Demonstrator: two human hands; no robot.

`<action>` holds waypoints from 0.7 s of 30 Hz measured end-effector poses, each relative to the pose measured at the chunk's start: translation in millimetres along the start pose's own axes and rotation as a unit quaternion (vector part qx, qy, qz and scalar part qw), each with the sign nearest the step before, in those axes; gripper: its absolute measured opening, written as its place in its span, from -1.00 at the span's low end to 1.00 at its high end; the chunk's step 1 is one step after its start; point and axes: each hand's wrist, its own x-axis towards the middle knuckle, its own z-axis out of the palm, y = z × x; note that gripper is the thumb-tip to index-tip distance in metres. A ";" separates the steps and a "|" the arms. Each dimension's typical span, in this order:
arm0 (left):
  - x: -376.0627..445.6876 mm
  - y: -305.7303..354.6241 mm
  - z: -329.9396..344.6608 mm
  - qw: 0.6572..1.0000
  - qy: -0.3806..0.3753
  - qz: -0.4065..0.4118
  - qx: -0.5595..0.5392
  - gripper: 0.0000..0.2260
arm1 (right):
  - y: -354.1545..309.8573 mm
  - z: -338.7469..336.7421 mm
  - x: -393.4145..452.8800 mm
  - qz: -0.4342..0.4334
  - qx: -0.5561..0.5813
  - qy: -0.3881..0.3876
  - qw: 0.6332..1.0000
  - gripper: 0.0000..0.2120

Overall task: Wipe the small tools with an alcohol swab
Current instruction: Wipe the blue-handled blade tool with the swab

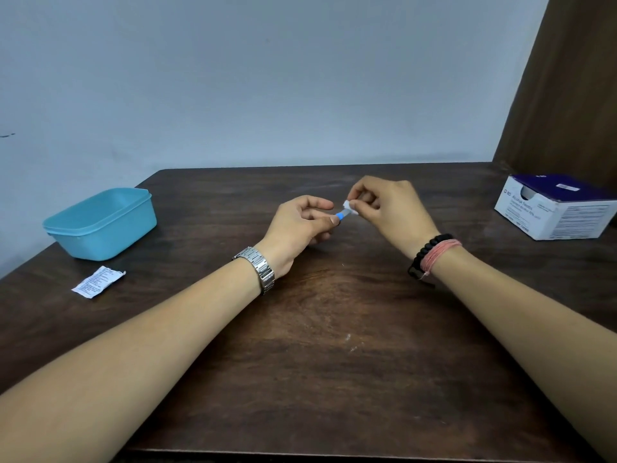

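Above the middle of the dark wooden table (327, 329), my left hand (298, 228) pinches a small tool with a blue end (340, 215); most of the tool is hidden in my fingers. My right hand (384, 208) pinches a small white alcohol swab (350, 207) against the tool's free end. The two hands nearly touch at the swab.
A light blue plastic tub (100, 223) sits at the left of the table, with a torn white swab wrapper (97, 281) lying in front of it. A white and purple box of alcohol swabs (557, 205) stands at the far right, beside a brown curtain (567, 88).
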 end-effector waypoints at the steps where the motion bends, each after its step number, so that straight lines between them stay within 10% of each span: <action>1: 0.1 0.0 0.3 1.000 -0.002 -0.002 0.000 -0.81 | 3.3 -4.1 0.9 0.014 -0.003 0.012 1.000 -0.98; 9: 1.0 0.2 -1.2 1.000 0.007 -0.010 0.002 -0.82 | 5.4 -16.6 5.2 0.046 0.052 0.094 0.993 -0.96; 15: 1.0 -0.6 -1.3 1.000 0.003 -0.001 -0.005 -0.82 | -8.0 1.4 -2.6 -0.039 0.000 -0.036 0.999 -0.94; 21: 3.6 -1.1 -2.4 1.000 0.007 0.000 0.021 -0.85 | 12.2 -11.8 3.3 0.048 0.000 0.062 0.997 -0.99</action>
